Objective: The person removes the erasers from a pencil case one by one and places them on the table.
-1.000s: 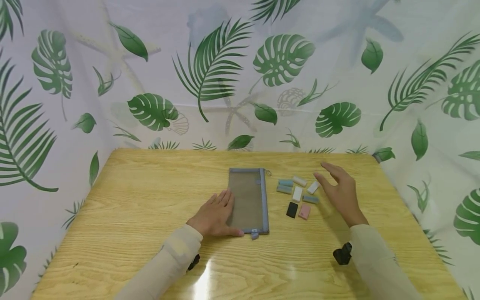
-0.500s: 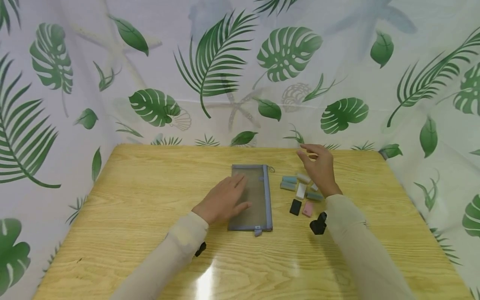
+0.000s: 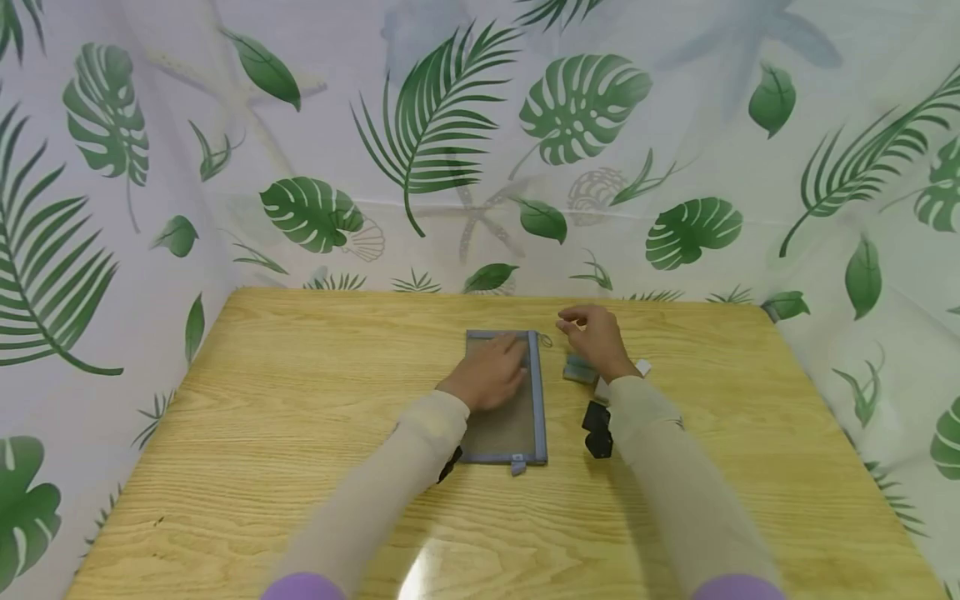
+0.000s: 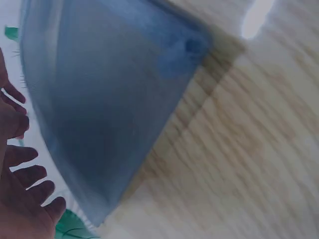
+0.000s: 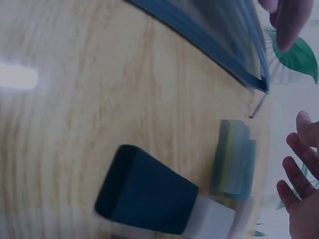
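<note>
A flat grey-blue mesh zipper pouch [image 3: 510,429] lies on the table, its zipper side to the right and a small pull ring [image 3: 546,341] at the far corner. My left hand [image 3: 491,371] is over the pouch's upper half with fingers extended; in the left wrist view its fingers [image 4: 31,175] stand apart from the mesh. Right of the pouch, my right hand [image 3: 597,340] is near the ring, fingers loosely bent and holding nothing. Beneath it sit small eraser-like blocks: bluish ones [image 5: 232,157], a white one [image 5: 209,216] and a black one [image 5: 147,191]. My right forearm hides others.
The wood-grain table [image 3: 300,350] extends around the pouch. A white curtain [image 3: 315,108] with a green leaf print hangs behind it and along both sides. A dark wrist-camera mount [image 3: 598,443] hangs below my right sleeve.
My left hand has moved from the pouch's left edge to the right and away from me, over the mesh. My right hand has moved left across the blocks toward the pouch's ring.
</note>
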The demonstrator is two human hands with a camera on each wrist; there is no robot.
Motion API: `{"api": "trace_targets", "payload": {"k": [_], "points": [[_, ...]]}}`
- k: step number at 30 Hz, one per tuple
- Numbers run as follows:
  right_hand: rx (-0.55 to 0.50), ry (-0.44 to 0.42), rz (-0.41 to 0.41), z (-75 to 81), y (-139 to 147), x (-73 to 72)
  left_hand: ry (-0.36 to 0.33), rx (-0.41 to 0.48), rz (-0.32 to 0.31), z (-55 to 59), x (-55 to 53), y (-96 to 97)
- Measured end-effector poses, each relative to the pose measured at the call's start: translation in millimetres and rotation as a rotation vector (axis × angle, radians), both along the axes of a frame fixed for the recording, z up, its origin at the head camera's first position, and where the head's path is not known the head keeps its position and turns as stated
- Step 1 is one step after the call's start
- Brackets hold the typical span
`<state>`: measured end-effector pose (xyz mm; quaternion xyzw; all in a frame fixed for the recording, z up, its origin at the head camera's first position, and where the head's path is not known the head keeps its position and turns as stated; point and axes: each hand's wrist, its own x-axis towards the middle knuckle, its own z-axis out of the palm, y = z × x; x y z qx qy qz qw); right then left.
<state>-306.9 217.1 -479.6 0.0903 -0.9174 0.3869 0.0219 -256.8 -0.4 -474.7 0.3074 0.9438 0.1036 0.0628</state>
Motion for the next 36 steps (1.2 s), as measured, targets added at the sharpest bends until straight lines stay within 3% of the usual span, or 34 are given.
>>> {"api": "trace_targets", "payload": {"k": [2,5,8,11,15,23,29,36], "points": [[0.06,-0.03,0.004,-4.4,-3.2,-1.4,-0.03,-0.048,0.013,-2.8,-1.8,4.7],[0.203,-0.006,0.021,-10.0,-9.0,-2.8,-0.071,-0.101,0.032,-7.3,-3.6,10.1],[0.331,0.028,0.026,-12.8,-14.9,-2.4,-0.089,-0.141,0.037,-11.1,-4.1,13.1],[0.413,0.006,0.034,-13.5,-19.6,-1.2,-0.099,-0.162,0.036,-13.3,-3.1,13.8],[0.45,-0.045,0.037,-14.0,-23.8,-1.1,-0.096,-0.168,0.033,-17.2,-3.0,12.9],[0.475,-0.043,0.029,-15.3,-25.1,-2.1,-0.077,-0.196,0.033,-24.6,-5.4,13.9],[0.496,-0.001,0.021,-19.1,-21.5,-1.8,-0.087,-0.23,0.032,-29.2,-6.8,16.8],[0.499,0.055,0.036,-20.8,-17.0,-0.5,-0.076,-0.249,0.03,-24.7,-2.7,17.4]]}}
